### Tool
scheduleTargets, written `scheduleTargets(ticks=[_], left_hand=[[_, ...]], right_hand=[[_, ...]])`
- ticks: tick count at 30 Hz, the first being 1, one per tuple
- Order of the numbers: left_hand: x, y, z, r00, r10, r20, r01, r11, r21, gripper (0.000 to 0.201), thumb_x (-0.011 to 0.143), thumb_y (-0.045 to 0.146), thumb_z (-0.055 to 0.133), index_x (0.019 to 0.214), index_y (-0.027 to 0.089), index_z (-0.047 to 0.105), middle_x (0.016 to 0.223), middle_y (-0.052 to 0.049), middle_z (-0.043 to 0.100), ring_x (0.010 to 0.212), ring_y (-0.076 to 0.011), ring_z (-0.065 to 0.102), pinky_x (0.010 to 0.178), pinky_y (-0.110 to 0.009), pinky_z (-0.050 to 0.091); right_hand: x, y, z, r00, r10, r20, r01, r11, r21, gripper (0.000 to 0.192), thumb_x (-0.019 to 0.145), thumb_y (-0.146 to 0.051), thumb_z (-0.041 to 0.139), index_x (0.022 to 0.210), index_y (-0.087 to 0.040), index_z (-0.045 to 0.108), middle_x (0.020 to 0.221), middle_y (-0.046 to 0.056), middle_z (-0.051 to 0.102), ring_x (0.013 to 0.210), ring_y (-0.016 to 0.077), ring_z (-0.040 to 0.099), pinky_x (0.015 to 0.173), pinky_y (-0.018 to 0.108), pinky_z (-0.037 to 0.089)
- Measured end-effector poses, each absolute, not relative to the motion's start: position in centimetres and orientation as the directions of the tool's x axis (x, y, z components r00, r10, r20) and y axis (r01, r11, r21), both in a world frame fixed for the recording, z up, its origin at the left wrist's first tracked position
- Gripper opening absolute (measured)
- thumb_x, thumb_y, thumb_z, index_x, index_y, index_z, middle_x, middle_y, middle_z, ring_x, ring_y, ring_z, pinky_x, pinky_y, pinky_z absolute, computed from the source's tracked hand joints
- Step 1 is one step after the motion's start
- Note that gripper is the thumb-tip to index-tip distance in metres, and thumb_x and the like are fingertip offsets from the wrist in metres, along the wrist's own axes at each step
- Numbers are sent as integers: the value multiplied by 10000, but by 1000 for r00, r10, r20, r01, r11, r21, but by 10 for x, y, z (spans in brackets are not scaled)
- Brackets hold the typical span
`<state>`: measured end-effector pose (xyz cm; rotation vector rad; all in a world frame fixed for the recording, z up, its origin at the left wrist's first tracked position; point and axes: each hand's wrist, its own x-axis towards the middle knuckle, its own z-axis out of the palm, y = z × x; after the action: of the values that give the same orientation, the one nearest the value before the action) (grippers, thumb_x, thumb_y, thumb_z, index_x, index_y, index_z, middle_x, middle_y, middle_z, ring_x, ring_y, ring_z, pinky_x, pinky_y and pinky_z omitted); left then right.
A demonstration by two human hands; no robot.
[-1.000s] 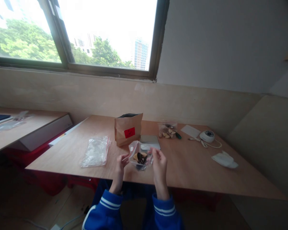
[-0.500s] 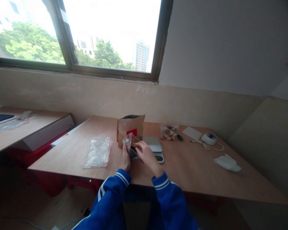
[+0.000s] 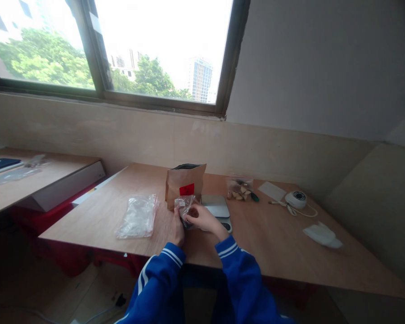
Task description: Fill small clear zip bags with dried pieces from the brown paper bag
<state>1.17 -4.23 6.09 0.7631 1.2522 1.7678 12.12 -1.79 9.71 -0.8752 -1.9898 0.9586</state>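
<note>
The small clear bag (image 3: 185, 206) was a crinkled, glossy plastic pouch with dark pieces showing dimly through its lower part. It stood low on the table (image 3: 276, 238), pinched between both hands: the left hand (image 3: 177, 229) curled around its left side from below, and the right hand (image 3: 202, 218) closed on its right edge, fingers bent inward. Both hands gripped the bag, which rose just above their fingertips.

Just beyond the hands stood a stiff brown paper bag (image 3: 185, 184), upright, its dark-lined mouth open and a red label on its face, almost touching the small bag. Just past the right hand lay a flat, smooth grey scale (image 3: 217, 206). Left of the left hand, a limp stack of clear zip bags (image 3: 137, 216) lay flat on the matte plywood. Farther beyond the right hand sat another clear bag (image 3: 239, 188) holding pale chunks, well apart from a round white device (image 3: 296, 198) with a cord.
</note>
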Motion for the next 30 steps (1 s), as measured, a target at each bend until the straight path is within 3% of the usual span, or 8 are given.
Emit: scheduleTargets(ticks=[13, 18, 22, 26, 30], left_hand=[[10, -44, 60, -475, 880, 22, -264, -166, 950, 437, 899, 424, 391, 975, 121, 696, 1028, -136, 726, 1086, -279, 635, 976, -397, 471], [9, -41, 57, -427, 904, -20, -341, -140, 930, 510, 904, 493, 348, 920, 131, 707, 954, -139, 739, 1084, -283, 638, 950, -407, 489], [10, -40, 55, -382, 924, -21, -429, -158, 889, 585, 883, 549, 371, 982, 79, 705, 964, -165, 735, 1075, -294, 639, 975, -424, 471], [9, -42, 57, -433, 900, -51, -420, -152, 895, 605, 847, 597, 408, 952, 75, 696, 940, -159, 733, 1027, -294, 652, 943, -428, 492], [6, -49, 67, -520, 854, 10, -240, -157, 958, 505, 830, 581, 454, 794, 137, 692, 843, -134, 730, 1004, -310, 648, 892, -415, 518]], right_hand=[[125, -23, 98, -472, 850, 235, 218, 370, -903, 240, 702, -191, 714, 938, -149, 714, 928, 69, 740, 823, 206, 681, 768, 332, 530], [132, -31, 112, -393, 892, 226, 253, 341, -905, 314, 675, -276, 758, 960, -151, 716, 947, 77, 738, 810, 206, 682, 749, 338, 537], [146, -31, 124, -427, 880, 206, 145, 292, -945, 377, 667, -351, 768, 989, -163, 712, 983, 75, 737, 865, 216, 687, 794, 364, 551], [157, -16, 146, -306, 911, 278, -51, 276, -960, 391, 671, -379, 765, 995, -169, 705, 978, 81, 739, 898, 222, 688, 812, 369, 555], [150, 18, 188, -82, 889, 451, -104, 442, -891, 401, 697, -390, 746, 1025, -168, 682, 1014, 89, 726, 922, 212, 678, 820, 354, 544]])
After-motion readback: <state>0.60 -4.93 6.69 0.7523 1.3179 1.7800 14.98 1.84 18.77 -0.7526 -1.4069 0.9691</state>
